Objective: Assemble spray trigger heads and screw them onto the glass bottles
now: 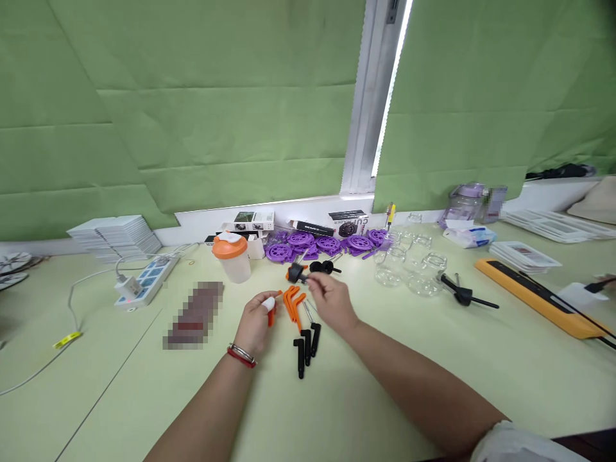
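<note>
My left hand [256, 319], with a white covering on its thumb, is closed around a small orange part [272, 316], mostly hidden by the fingers. My right hand [332, 301] pinches a dark rod of a black plastic piece [296, 273], held just above the table. Between my hands lie several bent orange pieces [291, 304], side by side. Below them are three black L-shaped handles [301, 358], some with thin metal rods. More black parts [323, 266] lie behind my right hand.
Purple wheel-shaped parts [301, 239] and small boxes [348, 223] line the back. Left stand an orange-lidded cup [233, 258] and a power strip [147, 282]. Clear glass-like vessels [391, 273], a black handled part [462, 295] and a yellow-black bar [534, 298] are right.
</note>
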The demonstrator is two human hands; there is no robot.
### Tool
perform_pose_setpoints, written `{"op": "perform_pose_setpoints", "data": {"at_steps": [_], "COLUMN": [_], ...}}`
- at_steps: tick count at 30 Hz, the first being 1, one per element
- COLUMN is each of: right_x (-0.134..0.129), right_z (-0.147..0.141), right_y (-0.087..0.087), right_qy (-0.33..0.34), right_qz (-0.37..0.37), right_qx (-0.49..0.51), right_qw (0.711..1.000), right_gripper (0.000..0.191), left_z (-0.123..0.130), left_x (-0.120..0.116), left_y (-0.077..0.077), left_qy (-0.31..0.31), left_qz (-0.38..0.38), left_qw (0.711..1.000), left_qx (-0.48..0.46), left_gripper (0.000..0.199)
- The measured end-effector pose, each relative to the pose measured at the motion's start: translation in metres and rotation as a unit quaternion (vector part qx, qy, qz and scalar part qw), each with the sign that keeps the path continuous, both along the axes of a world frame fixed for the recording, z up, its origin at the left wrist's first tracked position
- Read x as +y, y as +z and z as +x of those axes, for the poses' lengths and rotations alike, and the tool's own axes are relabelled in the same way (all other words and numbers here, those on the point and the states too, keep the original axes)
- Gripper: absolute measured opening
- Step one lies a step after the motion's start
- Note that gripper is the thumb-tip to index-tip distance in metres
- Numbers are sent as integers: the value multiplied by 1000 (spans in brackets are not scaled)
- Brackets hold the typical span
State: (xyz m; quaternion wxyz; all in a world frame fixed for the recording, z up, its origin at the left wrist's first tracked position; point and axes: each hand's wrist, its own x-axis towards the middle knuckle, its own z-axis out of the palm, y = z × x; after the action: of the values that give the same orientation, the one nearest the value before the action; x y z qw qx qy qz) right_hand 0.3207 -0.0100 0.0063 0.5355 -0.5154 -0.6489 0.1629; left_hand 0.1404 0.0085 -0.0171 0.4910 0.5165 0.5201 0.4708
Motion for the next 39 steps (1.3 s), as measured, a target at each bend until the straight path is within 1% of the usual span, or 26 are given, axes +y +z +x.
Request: {"op": "perform_pose_setpoints", "data": {"at_steps": [2,3,4,6,7,9,10,12,13,16,18,19,21,22,24,25,27,28,30,32,34,36,39], "right_x": [-14,-19,-23,-27,-28,-29,-30,-30,-30,-28,-25,-23,-19,-17,-16,-16,-19,-22,-27,-31,-33,-33,-32], "right_z": [-21,-28,-33,-38,-39,-40,-40,-43,-44,-45,-39,-33,-15,-3,20,30,45,49,50,47,43,43,49], "right_y": [0,-1,-2,-6,-9,-15,-19,-25,-27,-30,-27,-25,-18,-14,-7,-5,-2,-3,-5,-9,-11,-10,-5], "right_qy": [42,58,71,93,103,115,119,126,135,174,178,167,129,105,87,100,168,210,285,337,367,378,356], "right_qz": [16,18,19,11,0,-44,-74,-133,-157,-212,-245,-256,-258,-247,-206,-188,-189,-201,-234,-263,-279,-274,-228], "right_qx": [-26,-41,-55,-72,-70,-36,-6,73,114,218,258,274,304,326,366,382,397,396,382,364,353,361,399], "right_qw": [999,997,996,993,992,992,990,980,972,937,918,912,908,907,903,899,883,871,847,828,814,807,814], "right_gripper": [23,21,20,18,16,12,16,32,36,34,33,34,36,37,41,42,43,43,42,40,39,37,35], "left_z": [8,11,13,16,17,17,17,19,20,24,24,23,19,17,14,13,13,14,16,17,17,15,13], "left_x": [-9,-13,-16,-20,-22,-24,-25,-28,-29,-33,-34,-34,-33,-34,-34,-35,-37,-38,-39,-40,-40,-40,-39], "left_y": [8,11,13,16,17,17,17,17,18,20,22,24,26,27,29,29,29,29,27,26,25,24,25], "left_qy": [-19,-27,-34,-39,-40,-42,-48,-76,-91,-113,-104,-96,-89,-95,-130,-151,-180,-189,-205,-224,-244,-253,-255], "left_qz": [17,20,12,-4,-14,-29,-37,-54,-60,-55,-32,-21,-15,-18,-34,-43,-58,-64,-69,-65,-54,-41,-27], "left_qw": [996,990,979,956,946,937,933,926,923,918,919,921,927,929,934,935,936,936,933,926,919,914,911], "left_qx": [-90,-136,-203,-291,-320,-345,-355,-367,-369,-375,-379,-377,-365,-356,-331,-318,-296,-290,-287,-295,-305,-313,-323], "left_gripper": [43,45,43,32,26,18,17,17,18,19,20,20,20,20,20,21,24,25,29,32,32,31,29]}}
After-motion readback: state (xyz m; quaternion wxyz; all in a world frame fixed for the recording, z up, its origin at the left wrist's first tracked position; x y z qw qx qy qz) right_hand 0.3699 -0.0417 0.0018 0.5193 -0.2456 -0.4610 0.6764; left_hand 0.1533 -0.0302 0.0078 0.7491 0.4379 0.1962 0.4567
